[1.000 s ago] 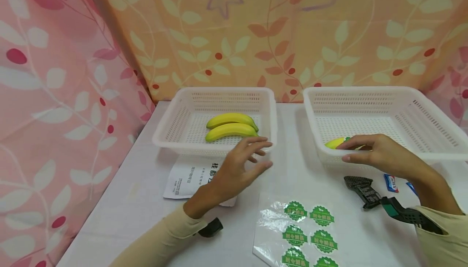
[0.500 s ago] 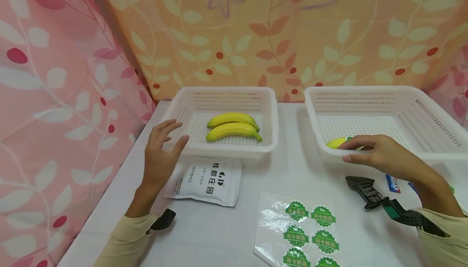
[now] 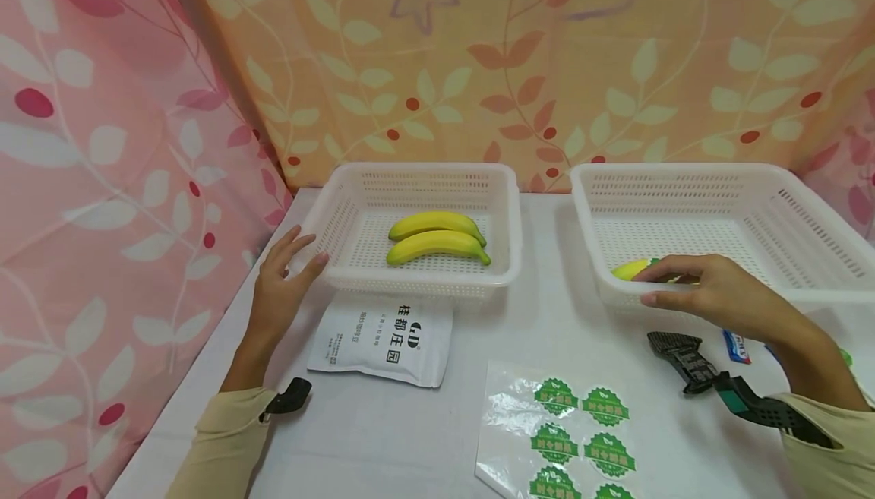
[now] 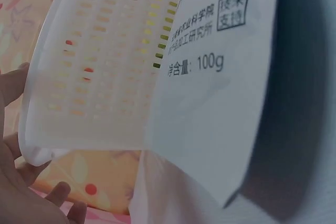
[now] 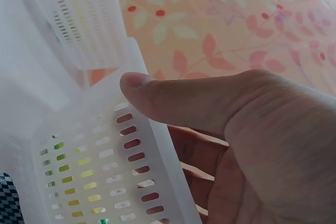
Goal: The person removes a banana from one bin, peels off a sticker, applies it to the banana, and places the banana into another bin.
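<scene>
My left hand (image 3: 276,286) is beside the left front corner of a white plastic basket (image 3: 417,280), fingers spread and holding nothing. In the left wrist view its fingertips overlap the basket's edge. Two bananas (image 3: 437,247) lie side by side inside this basket. My right hand (image 3: 718,290) pinches the front rim of the second white basket (image 3: 683,172), thumb (image 5: 157,95) outside and fingers inside the wall. Near those fingers, a yellow fruit (image 3: 629,269) with a green patch lies in the basket, partly hidden by the hand.
A white pouch (image 3: 383,343) with black print lies before the left basket. Nearer me is a clear sheet of round green stickers (image 3: 555,442). A black packet (image 3: 683,358) and a blue wrapped piece (image 3: 736,347) lie under the right arm. A patterned curtain (image 3: 437,66) hangs behind.
My left hand has moved left from the front right corner of the left basket to its left front corner, uncovering the pouch. The right hand has stayed on its rim.
</scene>
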Demonstrator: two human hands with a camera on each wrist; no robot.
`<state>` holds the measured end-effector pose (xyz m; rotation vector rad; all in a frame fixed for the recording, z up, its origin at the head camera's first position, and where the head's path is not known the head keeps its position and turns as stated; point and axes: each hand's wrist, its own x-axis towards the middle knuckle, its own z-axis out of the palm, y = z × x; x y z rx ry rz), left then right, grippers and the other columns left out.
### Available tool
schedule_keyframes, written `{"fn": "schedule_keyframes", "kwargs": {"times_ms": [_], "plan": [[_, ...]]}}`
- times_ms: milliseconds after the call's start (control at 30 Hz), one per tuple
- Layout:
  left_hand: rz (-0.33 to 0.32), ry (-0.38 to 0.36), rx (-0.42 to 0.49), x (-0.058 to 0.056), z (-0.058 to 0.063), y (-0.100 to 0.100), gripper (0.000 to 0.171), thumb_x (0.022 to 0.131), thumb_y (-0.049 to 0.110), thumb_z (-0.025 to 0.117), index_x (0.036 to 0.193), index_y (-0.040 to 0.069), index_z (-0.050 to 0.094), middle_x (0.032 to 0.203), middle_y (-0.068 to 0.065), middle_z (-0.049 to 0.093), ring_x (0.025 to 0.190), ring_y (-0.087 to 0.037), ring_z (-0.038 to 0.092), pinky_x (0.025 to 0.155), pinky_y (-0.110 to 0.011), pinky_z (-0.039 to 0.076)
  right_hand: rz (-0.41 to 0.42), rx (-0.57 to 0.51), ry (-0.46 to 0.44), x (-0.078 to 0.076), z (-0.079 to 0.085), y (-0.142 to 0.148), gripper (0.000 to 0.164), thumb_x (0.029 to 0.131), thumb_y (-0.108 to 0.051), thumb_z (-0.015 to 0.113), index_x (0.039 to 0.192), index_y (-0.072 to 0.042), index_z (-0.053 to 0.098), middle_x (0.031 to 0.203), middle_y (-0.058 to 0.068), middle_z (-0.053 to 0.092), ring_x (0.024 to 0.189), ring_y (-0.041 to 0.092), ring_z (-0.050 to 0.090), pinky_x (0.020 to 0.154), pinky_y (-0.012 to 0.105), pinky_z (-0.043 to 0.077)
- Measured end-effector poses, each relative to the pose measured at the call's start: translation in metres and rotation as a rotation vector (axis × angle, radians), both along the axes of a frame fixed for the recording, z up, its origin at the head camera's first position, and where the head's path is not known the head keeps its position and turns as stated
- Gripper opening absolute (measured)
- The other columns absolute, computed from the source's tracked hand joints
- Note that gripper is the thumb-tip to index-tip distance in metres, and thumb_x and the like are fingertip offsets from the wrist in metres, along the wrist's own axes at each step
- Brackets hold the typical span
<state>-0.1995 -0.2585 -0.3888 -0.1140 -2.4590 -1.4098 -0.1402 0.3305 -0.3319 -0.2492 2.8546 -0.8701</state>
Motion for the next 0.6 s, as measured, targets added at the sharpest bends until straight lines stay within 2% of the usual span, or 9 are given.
{"fn": "schedule_keyframes", "kwargs": {"times_ms": [133,300,467,600], "plan": [[-0.004,-0.019,-0.013,-0.001,-0.001,0.0,0.062,0.103,0.047,0.068,0.153,0.014,0.058,0.174,0.004,0.03,0.162,-0.028,0.021,0.121,-0.07,0.027,0.023,0.003,0.006,0.0,0.002,-0.001,0.038,0.097,-0.04,0.077,0.127,-0.016,0.075,0.127,0.013,0.068,0.11,0.032,0.059,0.077,0.035,0.05],[0.007,-0.022,-0.027,0.0,-0.002,0.0,0.062,0.103,0.048,0.067,0.154,0.014,0.057,0.174,0.005,0.029,0.162,-0.028,0.021,0.119,-0.069,0.031,0.047,-0.001,0.054,-0.003,0.009,-0.01,0.041,0.099,-0.038,0.076,0.133,-0.016,0.072,0.125,0.01,0.073,0.109,0.032,0.068,0.079,0.038,0.054],[0.012,-0.024,-0.024,0.0,-0.004,0.0,0.062,0.103,0.049,0.066,0.154,0.015,0.057,0.174,0.007,0.029,0.162,-0.026,0.022,0.118,-0.068,0.033,0.04,-0.033,0.128,-0.008,0.024,-0.034,0.037,0.1,-0.041,0.075,0.131,-0.021,0.074,0.12,0.004,0.075,0.106,0.028,0.071,0.078,0.031,0.055],[0.015,-0.029,-0.028,0.0,-0.005,-0.001,0.062,0.104,0.049,0.065,0.155,0.016,0.056,0.174,0.007,0.028,0.162,-0.026,0.021,0.118,-0.067,0.034,0.079,-0.074,0.182,-0.019,0.034,-0.059,0.031,0.101,-0.037,0.073,0.128,-0.021,0.076,0.119,0.003,0.076,0.106,0.026,0.07,0.08,0.029,0.056]]}}
